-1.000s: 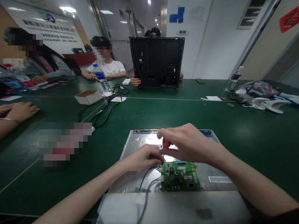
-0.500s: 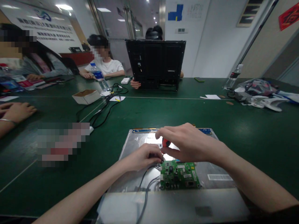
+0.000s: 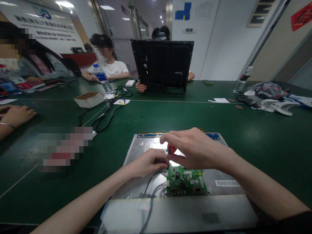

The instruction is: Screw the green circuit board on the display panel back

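Observation:
A green circuit board [image 3: 186,182] lies on the metal back of a flat display panel [image 3: 129,213], which rests on the table in front of me. My right hand [image 3: 195,148] is curled from above around the red handle of a screwdriver [image 3: 171,149], held roughly upright over the board's far left corner. Close beside it, my left hand [image 3: 151,162] has its fingers pinched together at that same corner; what lies between the fingertips is hidden. Grey cables [image 3: 152,203] run from the board's left side across the panel.
Across the green table [image 3: 117,146], a person holds up a black display housing [image 3: 162,66]. Black cords [image 3: 107,113], a small open box [image 3: 89,99] and a water bottle [image 3: 102,79] stand left. Another bottle [image 3: 243,79] and plastic bags [image 3: 266,94] lie right. Other people sit at left.
Both hands keep almost the same place at the board's corner, with the screwdriver still in the right. The whole view has shifted slightly.

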Action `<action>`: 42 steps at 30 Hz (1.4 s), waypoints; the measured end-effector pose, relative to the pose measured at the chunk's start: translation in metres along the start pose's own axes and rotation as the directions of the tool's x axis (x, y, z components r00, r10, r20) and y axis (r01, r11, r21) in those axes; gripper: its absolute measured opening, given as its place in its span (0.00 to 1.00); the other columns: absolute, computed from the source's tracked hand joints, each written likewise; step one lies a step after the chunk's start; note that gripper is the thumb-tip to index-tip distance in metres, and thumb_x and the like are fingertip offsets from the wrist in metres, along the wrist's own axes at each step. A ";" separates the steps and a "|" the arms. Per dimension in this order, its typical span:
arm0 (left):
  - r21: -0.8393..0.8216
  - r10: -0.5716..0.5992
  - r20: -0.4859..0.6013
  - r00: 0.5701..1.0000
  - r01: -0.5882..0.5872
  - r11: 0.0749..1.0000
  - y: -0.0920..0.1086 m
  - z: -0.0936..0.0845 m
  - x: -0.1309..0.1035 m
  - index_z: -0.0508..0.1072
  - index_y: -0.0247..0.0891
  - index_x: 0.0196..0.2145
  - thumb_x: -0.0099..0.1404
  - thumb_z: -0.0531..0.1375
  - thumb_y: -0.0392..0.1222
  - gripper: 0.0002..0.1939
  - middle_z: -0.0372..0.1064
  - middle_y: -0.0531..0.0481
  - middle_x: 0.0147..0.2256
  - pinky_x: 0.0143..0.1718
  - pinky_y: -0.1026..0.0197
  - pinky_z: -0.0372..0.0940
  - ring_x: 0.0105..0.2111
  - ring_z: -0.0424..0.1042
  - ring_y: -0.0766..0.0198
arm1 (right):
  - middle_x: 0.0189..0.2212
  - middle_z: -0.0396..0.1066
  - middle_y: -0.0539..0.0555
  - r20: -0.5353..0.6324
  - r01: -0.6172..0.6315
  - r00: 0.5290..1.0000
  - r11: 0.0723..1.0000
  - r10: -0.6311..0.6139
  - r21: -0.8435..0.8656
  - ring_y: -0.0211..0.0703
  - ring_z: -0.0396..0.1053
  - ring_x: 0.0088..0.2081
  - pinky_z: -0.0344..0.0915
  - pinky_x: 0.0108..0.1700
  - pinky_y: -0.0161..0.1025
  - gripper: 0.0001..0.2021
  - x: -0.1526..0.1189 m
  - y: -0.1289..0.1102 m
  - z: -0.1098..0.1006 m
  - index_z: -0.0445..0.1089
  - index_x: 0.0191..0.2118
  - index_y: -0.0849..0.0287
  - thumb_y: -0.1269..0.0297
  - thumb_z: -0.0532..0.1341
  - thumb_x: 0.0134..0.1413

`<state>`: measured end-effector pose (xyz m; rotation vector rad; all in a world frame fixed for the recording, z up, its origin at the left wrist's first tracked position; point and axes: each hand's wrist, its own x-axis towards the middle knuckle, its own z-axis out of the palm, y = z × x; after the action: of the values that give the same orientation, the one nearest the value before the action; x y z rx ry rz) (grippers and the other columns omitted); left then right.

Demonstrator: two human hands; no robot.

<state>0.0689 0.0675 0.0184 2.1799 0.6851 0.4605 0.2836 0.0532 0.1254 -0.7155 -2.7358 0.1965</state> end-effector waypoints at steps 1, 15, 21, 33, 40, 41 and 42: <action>0.000 -0.004 0.005 1.000 0.004 1.000 0.000 0.000 0.000 0.74 0.35 0.30 0.63 0.60 0.35 0.04 0.70 0.52 0.29 0.31 0.66 0.60 0.30 0.68 0.65 | 0.39 0.71 0.54 0.000 -0.004 1.000 1.000 0.004 -0.006 0.38 0.66 0.32 0.52 0.28 0.36 0.10 0.000 0.000 0.000 0.62 0.47 0.60 0.64 0.55 0.61; -0.038 -0.044 -0.004 0.999 0.043 0.998 0.000 0.002 -0.001 0.73 0.34 0.32 0.64 0.60 0.35 0.03 0.70 0.51 0.30 0.31 0.65 0.61 0.29 0.68 0.65 | 0.35 0.71 0.52 0.004 -0.028 1.000 0.998 0.029 -0.055 0.37 0.64 0.28 0.49 0.26 0.36 0.08 0.000 0.000 -0.002 0.62 0.43 0.60 0.64 0.55 0.60; 0.003 -0.027 0.012 1.000 0.027 1.000 0.001 0.001 0.000 0.74 0.35 0.32 0.64 0.60 0.36 0.04 0.69 0.53 0.28 0.31 0.65 0.59 0.29 0.67 0.66 | 0.40 0.69 0.55 0.082 -0.024 0.996 0.999 0.023 0.021 0.37 0.65 0.30 0.52 0.27 0.36 0.10 -0.004 0.001 -0.011 0.60 0.45 0.61 0.68 0.55 0.57; -0.017 -0.031 0.013 0.999 0.032 0.999 0.002 0.000 0.000 0.74 0.35 0.34 0.64 0.59 0.35 0.03 0.71 0.51 0.30 0.33 0.65 0.61 0.30 0.68 0.65 | 0.37 0.70 0.53 0.040 -0.046 0.998 0.999 0.046 -0.010 0.35 0.63 0.27 0.51 0.26 0.35 0.07 0.000 0.001 -0.008 0.63 0.43 0.61 0.66 0.55 0.60; -0.011 -0.023 0.001 1.000 0.023 1.000 0.002 0.000 0.000 0.74 0.35 0.34 0.63 0.60 0.35 0.03 0.71 0.51 0.30 0.33 0.65 0.61 0.31 0.69 0.65 | 0.39 0.70 0.54 0.046 -0.025 0.999 1.000 0.024 0.014 0.36 0.65 0.30 0.52 0.27 0.36 0.09 -0.002 0.001 -0.007 0.62 0.46 0.61 0.66 0.54 0.61; -0.017 -0.018 -0.002 1.000 0.018 1.000 0.002 0.000 0.000 0.74 0.35 0.34 0.63 0.60 0.34 0.03 0.71 0.51 0.30 0.33 0.65 0.61 0.31 0.69 0.65 | 0.40 0.70 0.54 0.049 -0.013 0.999 1.000 0.012 0.019 0.36 0.64 0.30 0.52 0.27 0.36 0.10 -0.003 0.001 -0.007 0.62 0.47 0.61 0.66 0.54 0.60; -0.021 -0.017 -0.002 1.000 0.017 1.000 0.002 0.000 0.000 0.74 0.35 0.34 0.63 0.60 0.34 0.03 0.71 0.51 0.30 0.33 0.65 0.61 0.31 0.68 0.65 | 0.41 0.69 0.54 0.055 -0.003 0.999 1.000 0.001 0.024 0.36 0.64 0.30 0.52 0.27 0.36 0.11 -0.003 0.001 -0.007 0.61 0.47 0.61 0.66 0.54 0.59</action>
<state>0.0696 0.0664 0.0201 2.1528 0.6968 0.4597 0.2894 0.0532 0.1314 -0.7164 -2.7794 0.2532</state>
